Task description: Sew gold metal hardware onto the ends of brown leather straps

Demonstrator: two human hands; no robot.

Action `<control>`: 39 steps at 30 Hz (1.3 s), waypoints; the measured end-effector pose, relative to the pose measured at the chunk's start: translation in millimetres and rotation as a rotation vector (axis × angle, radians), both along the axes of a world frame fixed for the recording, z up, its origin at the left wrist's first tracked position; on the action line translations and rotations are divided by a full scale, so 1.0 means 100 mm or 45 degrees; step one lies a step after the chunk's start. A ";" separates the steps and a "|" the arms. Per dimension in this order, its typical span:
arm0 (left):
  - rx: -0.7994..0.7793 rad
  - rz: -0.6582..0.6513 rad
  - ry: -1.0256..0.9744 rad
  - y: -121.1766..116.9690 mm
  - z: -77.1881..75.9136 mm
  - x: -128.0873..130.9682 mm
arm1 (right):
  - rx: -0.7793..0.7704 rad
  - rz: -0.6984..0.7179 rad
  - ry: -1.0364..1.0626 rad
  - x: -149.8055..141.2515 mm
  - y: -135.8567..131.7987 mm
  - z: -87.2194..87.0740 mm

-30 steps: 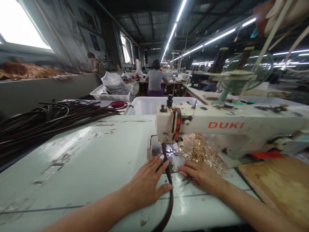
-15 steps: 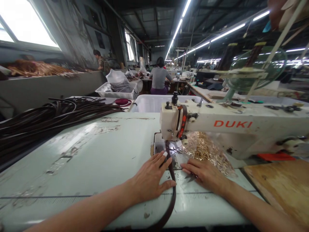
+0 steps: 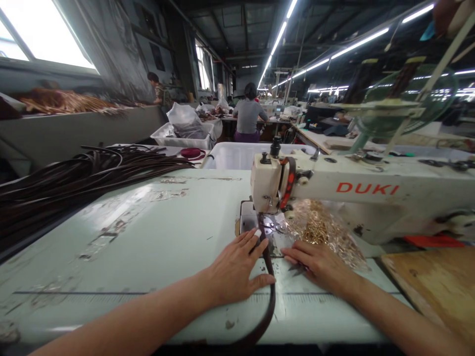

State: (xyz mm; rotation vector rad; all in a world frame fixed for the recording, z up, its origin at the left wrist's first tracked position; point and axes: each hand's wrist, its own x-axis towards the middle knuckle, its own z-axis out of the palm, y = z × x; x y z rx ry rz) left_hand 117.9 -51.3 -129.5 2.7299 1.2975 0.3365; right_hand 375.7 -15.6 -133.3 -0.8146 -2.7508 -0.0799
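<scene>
A long dark brown strap (image 3: 272, 307) curves up from the table's front edge and runs under the needle area of the sewing machine (image 3: 269, 185). My left hand (image 3: 232, 269) lies flat along the strap's left side, fingers stretched toward the presser foot and thumb touching the strap. Something white wraps one of its fingertips. To the right of the strap, my right hand (image 3: 321, 267) rests on the table with its fingers curled around small metal snips (image 3: 297, 269), whose blades poke out toward the left. The palm hides the rest of the snips.
Many dark straps (image 3: 92, 170) lie in a heap at the left. A plastic bag of gold-coloured metal pieces (image 3: 315, 225) sits behind my right hand, and a wooden board (image 3: 430, 287) at the right. Beyond the table stands a white bin (image 3: 230, 157); a co-worker (image 3: 248, 116) sits farther back.
The whole view has shifted slightly, so the machine and table appear a little farther right. Both hands keep nearly the same place relative to the strap and machine.
</scene>
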 end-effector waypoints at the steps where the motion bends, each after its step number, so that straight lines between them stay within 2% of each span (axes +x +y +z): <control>1: 0.003 0.001 0.005 0.00 -0.01 0.00 | -0.001 -0.002 -0.003 0.00 0.00 0.00; 13: 0.010 0.001 0.005 0.01 -0.04 0.00 | 0.012 0.005 0.015 0.01 0.01 -0.01; 39: 0.025 -0.014 0.059 0.02 -0.01 0.02 | 0.017 -0.010 -0.019 0.02 0.02 -0.03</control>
